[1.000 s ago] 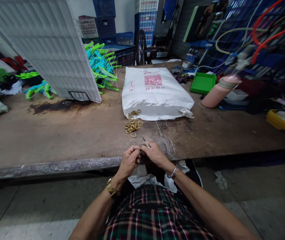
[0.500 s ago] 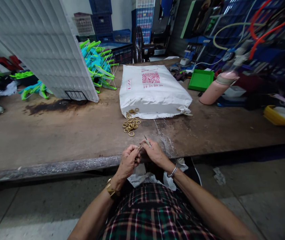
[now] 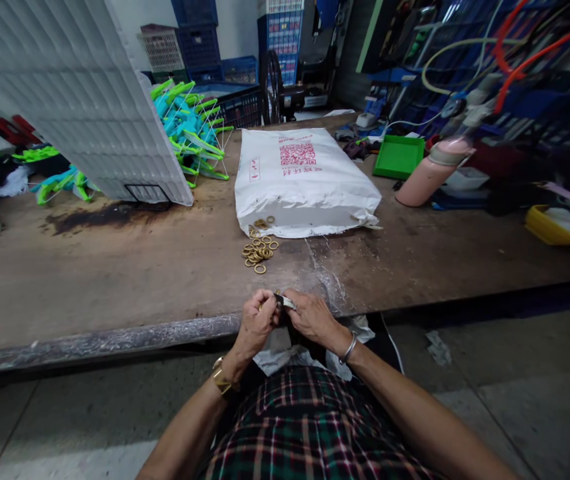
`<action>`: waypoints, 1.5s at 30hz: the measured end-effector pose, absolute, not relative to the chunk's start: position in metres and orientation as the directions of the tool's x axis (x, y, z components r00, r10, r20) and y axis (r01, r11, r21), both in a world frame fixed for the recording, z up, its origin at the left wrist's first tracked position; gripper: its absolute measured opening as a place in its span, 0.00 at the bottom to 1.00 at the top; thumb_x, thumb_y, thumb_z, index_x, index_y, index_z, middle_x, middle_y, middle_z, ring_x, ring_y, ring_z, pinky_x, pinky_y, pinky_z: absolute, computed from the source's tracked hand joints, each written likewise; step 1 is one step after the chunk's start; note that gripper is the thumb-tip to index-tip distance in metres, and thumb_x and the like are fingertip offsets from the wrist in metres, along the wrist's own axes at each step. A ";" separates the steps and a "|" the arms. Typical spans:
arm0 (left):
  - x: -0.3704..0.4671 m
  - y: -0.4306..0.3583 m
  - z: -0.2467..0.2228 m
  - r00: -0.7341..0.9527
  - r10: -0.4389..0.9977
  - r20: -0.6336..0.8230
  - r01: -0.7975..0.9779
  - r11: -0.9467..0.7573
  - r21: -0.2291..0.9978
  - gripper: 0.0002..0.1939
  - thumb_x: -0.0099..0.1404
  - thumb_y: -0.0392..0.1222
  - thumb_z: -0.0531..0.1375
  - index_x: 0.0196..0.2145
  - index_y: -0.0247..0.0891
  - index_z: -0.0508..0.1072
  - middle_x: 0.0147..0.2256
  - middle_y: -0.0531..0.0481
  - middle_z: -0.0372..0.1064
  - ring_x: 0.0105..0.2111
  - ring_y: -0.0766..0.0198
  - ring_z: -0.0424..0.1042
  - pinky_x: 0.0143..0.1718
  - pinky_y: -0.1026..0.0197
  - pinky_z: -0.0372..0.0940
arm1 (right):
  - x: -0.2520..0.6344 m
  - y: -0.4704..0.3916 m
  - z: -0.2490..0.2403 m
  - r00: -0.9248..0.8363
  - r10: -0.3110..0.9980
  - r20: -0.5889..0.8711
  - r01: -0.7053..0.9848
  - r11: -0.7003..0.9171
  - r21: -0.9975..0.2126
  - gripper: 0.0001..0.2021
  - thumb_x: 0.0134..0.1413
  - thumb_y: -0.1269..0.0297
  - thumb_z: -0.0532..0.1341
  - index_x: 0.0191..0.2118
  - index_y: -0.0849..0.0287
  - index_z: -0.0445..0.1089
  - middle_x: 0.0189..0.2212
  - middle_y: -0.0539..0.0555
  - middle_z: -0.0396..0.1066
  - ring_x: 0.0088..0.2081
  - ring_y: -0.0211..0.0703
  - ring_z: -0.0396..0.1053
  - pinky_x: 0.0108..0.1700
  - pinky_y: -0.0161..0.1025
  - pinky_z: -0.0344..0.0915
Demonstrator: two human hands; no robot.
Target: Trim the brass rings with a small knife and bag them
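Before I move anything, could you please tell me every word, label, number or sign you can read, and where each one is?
Nothing can be quoted reliably.
White sack: red characters below a QR code and boxed red marks, all too blurred.
Round gauge: dial too small.

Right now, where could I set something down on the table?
Bare brown tabletop: left of the small golden rings, and right of them before the pink cylindrical bottle. Crowded: around the shallow green tray and beside the white ribbed panel.

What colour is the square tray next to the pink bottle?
The tray is bright green, clearest in the head view.
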State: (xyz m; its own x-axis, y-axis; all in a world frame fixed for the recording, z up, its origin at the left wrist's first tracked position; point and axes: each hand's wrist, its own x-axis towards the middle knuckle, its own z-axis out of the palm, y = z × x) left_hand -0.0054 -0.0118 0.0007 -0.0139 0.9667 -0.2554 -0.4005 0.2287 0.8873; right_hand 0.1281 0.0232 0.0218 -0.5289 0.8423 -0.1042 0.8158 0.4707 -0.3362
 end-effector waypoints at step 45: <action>0.075 -0.031 -0.108 0.265 0.639 -0.722 -0.589 0.700 0.403 0.13 0.57 0.37 0.58 0.41 0.32 0.67 0.46 0.40 0.62 0.33 0.61 0.68 0.30 0.59 0.64 | 0.143 0.060 -0.003 -0.314 0.945 0.094 0.921 0.327 -0.213 0.09 0.52 0.69 0.51 0.37 0.57 0.67 0.31 0.52 0.71 0.31 0.40 0.65 0.31 0.37 0.49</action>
State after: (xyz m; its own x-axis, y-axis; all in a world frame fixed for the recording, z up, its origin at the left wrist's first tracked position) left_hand 0.0747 -0.0312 -0.1079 0.2652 0.6390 -0.7220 -0.5890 0.7002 0.4034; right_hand 0.1435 0.0604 -0.0033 -0.3139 0.9448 0.0944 0.9206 0.3271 -0.2132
